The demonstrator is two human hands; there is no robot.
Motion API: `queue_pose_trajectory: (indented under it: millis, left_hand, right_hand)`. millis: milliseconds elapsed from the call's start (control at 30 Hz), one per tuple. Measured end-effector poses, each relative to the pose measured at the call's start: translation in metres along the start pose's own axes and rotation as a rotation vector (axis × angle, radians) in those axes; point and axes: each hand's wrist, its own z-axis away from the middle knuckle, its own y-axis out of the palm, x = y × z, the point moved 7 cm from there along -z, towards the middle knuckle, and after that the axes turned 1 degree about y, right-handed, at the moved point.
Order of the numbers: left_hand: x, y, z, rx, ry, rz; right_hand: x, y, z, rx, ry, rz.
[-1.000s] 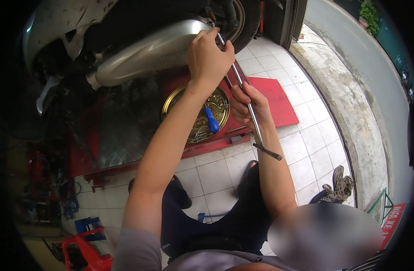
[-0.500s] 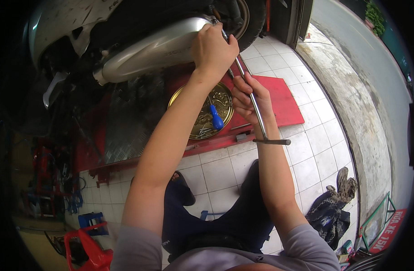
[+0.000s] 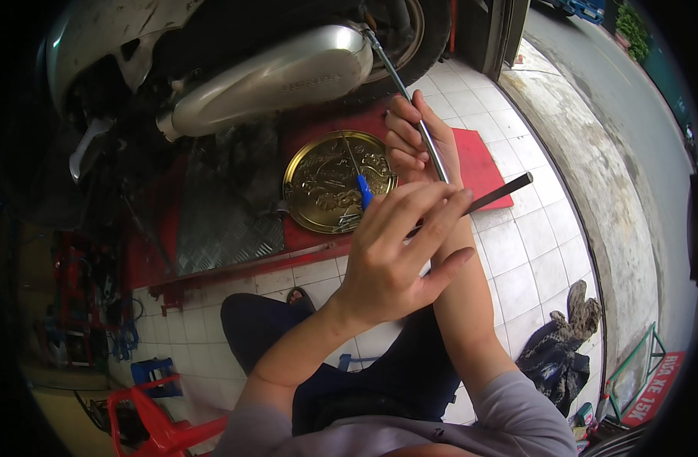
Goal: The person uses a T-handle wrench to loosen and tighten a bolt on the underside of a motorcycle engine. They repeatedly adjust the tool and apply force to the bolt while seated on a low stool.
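Note:
A long steel T-handle wrench (image 3: 398,76) slants from the scooter's rear down toward me. Its far end meets the back end of the silver engine casing (image 3: 265,80), beside the rear wheel (image 3: 433,38). My right hand (image 3: 421,141) has its fingers curled around the shaft. Nearer to me, my left hand (image 3: 395,247) lies over the crossbar, fingers stretched across it and thumb apart. It covers the joint of shaft and bar. Beyond the left hand, a blue-handled screwdriver (image 3: 363,190) lies on a round gold tray (image 3: 312,217) with several small bolts (image 3: 345,222).
The scooter stands on a red lift platform (image 3: 478,164) with a metal tread plate (image 3: 223,217). A red plastic chair (image 3: 155,419) and blue stool (image 3: 152,373) are at lower left. Dark cloth (image 3: 558,350) lies on the white tiles at right. A road runs beyond the doorway.
My left hand has left the wrench's far end and come back to the crossbar, uncovering the casing. The crossbar has turned. My right hand has shifted slightly up the shaft.

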Motion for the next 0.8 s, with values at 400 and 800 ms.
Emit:
queue_pose_trajectory:
  millis: [400,800]
  left_hand:
    - [-0.020,-0.017,-0.015,0.042,0.152,-0.379]
    - [-0.029,-0.001,0.027,0.412,-0.280,-0.560]
  right_hand:
    - [0.003,0.010,0.022,0.115,0.025,0.485]
    - [-0.010,0.032,0.009,0.210,0.116,0.325]
